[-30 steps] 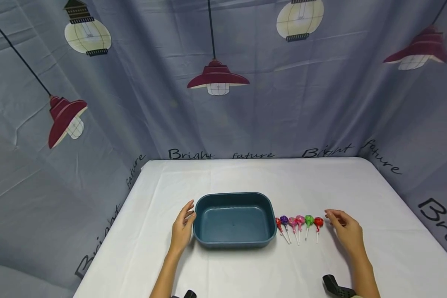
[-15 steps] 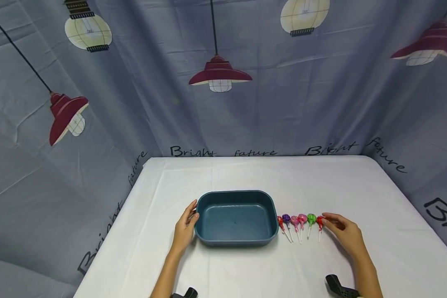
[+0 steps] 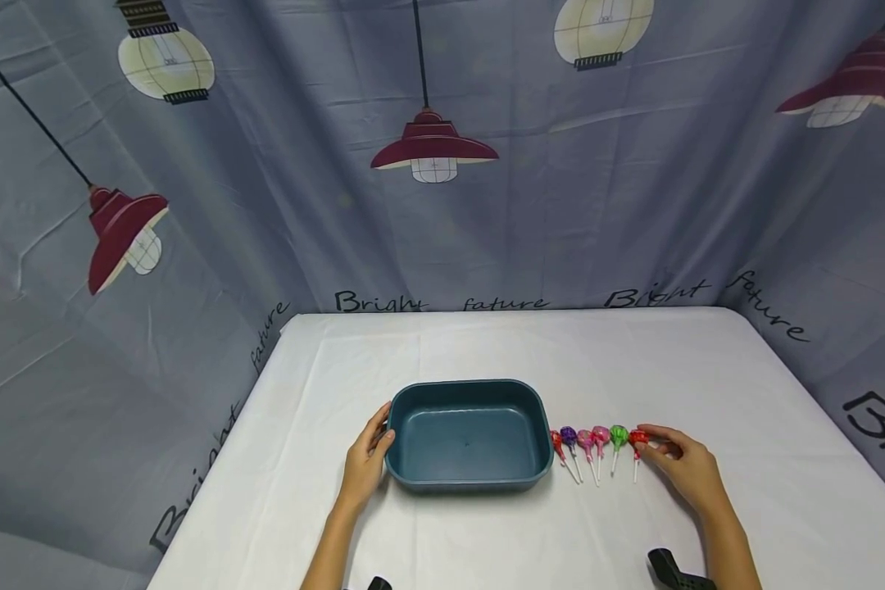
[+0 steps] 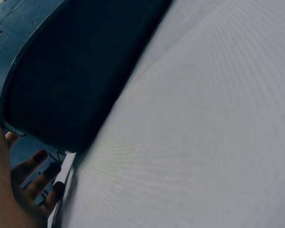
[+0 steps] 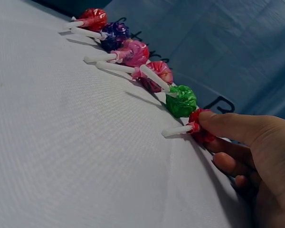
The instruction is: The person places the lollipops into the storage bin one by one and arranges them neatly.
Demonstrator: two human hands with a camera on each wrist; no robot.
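I judged that the red lollipop (image 5: 195, 127) could slip, since my right hand (image 3: 684, 465) pinched only its wrapped head; a sideways nudge could also disturb the green lollipop (image 3: 619, 436) just beside it. The red one lay between my thumb and fingertips, toward the white surface's (image 3: 501, 352) right edge. My left hand (image 3: 365, 459), fingers spread, touched the box's (image 3: 468, 487) left end.
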